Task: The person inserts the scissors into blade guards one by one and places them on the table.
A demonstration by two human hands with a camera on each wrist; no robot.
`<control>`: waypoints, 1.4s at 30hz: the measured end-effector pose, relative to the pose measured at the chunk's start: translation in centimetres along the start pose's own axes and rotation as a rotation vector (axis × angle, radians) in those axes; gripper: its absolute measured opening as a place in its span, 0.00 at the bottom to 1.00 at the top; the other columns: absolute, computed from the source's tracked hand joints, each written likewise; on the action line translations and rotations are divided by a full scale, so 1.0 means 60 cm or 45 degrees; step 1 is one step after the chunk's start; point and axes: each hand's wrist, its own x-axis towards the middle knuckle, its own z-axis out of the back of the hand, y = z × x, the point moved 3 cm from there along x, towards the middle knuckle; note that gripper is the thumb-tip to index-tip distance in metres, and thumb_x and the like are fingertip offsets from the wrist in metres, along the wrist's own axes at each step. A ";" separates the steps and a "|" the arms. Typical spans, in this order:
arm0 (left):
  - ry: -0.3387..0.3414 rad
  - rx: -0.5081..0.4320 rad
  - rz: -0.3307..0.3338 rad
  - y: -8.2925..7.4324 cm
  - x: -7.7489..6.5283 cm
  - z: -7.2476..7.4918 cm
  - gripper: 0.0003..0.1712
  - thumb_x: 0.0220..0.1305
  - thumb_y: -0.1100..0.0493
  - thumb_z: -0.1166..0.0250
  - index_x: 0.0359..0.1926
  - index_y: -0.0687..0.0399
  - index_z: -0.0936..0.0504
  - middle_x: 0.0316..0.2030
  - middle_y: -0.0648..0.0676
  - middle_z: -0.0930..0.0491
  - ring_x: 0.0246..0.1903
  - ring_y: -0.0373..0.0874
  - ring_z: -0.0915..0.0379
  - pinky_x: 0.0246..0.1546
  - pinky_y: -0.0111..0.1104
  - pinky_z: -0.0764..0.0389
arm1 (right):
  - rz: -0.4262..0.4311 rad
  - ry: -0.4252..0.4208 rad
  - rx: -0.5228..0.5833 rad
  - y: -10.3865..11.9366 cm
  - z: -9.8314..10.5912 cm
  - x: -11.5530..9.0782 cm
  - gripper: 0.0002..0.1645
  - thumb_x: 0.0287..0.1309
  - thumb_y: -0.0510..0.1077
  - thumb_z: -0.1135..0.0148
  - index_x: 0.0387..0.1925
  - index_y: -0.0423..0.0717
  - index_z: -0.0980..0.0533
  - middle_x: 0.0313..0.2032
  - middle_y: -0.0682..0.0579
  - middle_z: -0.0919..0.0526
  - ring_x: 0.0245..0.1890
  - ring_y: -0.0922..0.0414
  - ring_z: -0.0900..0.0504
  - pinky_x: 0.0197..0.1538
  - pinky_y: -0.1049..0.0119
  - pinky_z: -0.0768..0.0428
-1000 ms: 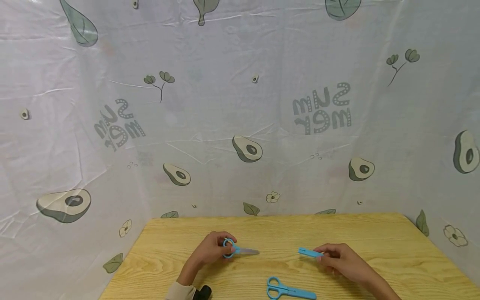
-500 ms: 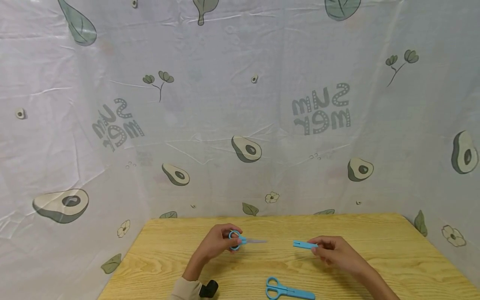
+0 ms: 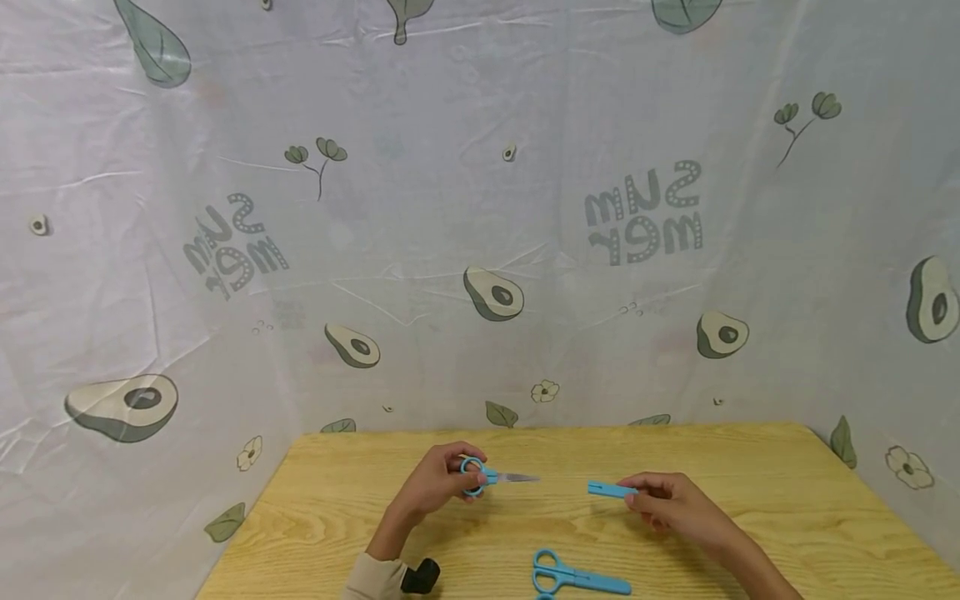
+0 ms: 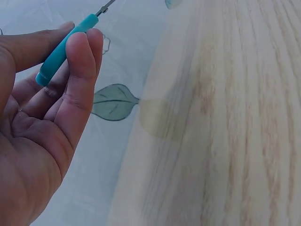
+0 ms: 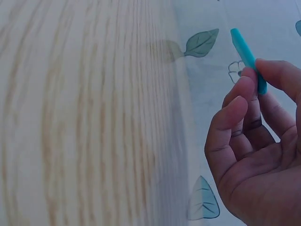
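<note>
My left hand (image 3: 441, 483) pinches a pair of scissors by its blue handle loops, the metal blades (image 3: 517, 478) bare and pointing right. In the left wrist view the blue scissors (image 4: 61, 52) appear edge-on between thumb and fingers. Across a gap to the right, my right hand (image 3: 671, 502) pinches a blue blade cover (image 3: 609, 489) at its right end, its slotted end facing the blade tips. The right wrist view shows that slim blade cover (image 5: 245, 54) between thumb and fingertips. Both hands are raised over the table.
A second pair of blue scissors (image 3: 551, 575), its blades inside a blue cover, lies on the wooden table (image 3: 315, 508) at the front middle. Part of another blue loop shows below it at the frame edge. A printed sheet (image 3: 420, 233) hangs behind the table.
Both hands have risen and drawn closer together, the left moving right with the scissors, the right moving slightly left with the cover. In the last half second they have barely moved.
</note>
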 end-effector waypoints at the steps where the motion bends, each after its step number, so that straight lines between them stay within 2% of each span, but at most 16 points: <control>1: 0.000 -0.004 0.001 0.000 -0.001 0.000 0.17 0.75 0.62 0.32 0.60 0.66 0.19 0.37 0.51 0.12 0.43 0.65 0.11 0.41 0.47 0.08 | 0.000 -0.005 0.000 0.002 -0.001 0.000 0.27 0.81 0.44 0.42 0.67 0.26 0.26 0.35 0.53 0.18 0.31 0.62 0.25 0.32 0.64 0.24; 18: 0.013 -0.036 -0.017 -0.014 -0.004 -0.011 0.14 0.74 0.64 0.30 0.57 0.63 0.16 0.36 0.50 0.14 0.40 0.58 0.11 0.40 0.45 0.08 | 0.001 -0.019 0.008 0.014 -0.010 -0.002 0.27 0.80 0.45 0.39 0.66 0.28 0.24 0.37 0.54 0.16 0.33 0.61 0.21 0.34 0.65 0.22; 23: 0.012 -0.022 -0.029 -0.014 -0.004 -0.013 0.14 0.74 0.64 0.30 0.57 0.63 0.16 0.36 0.50 0.14 0.40 0.60 0.10 0.40 0.46 0.08 | 0.002 -0.024 -0.015 0.011 -0.012 0.000 0.26 0.80 0.45 0.39 0.66 0.28 0.24 0.37 0.54 0.16 0.34 0.60 0.20 0.34 0.66 0.21; 30: 0.030 -0.024 -0.051 -0.014 -0.001 -0.019 0.13 0.74 0.64 0.31 0.56 0.62 0.15 0.37 0.54 0.11 0.38 0.57 0.10 0.36 0.37 0.09 | 0.027 0.003 -0.017 0.009 -0.017 0.001 0.26 0.80 0.44 0.40 0.66 0.27 0.24 0.37 0.54 0.16 0.33 0.58 0.20 0.34 0.65 0.21; 35: 0.043 -0.045 -0.057 -0.013 -0.001 -0.023 0.12 0.74 0.64 0.31 0.55 0.62 0.15 0.37 0.56 0.11 0.38 0.60 0.10 0.35 0.36 0.10 | 0.026 0.005 -0.025 0.009 -0.022 0.001 0.26 0.79 0.45 0.39 0.66 0.28 0.24 0.38 0.53 0.16 0.34 0.57 0.18 0.34 0.65 0.20; 42: 0.042 -0.066 -0.038 -0.011 -0.003 -0.029 0.12 0.74 0.63 0.31 0.55 0.61 0.15 0.36 0.54 0.11 0.37 0.51 0.11 0.35 0.34 0.11 | 0.040 0.001 -0.046 0.008 -0.026 0.001 0.25 0.79 0.44 0.39 0.65 0.28 0.23 0.37 0.54 0.16 0.33 0.57 0.18 0.34 0.65 0.20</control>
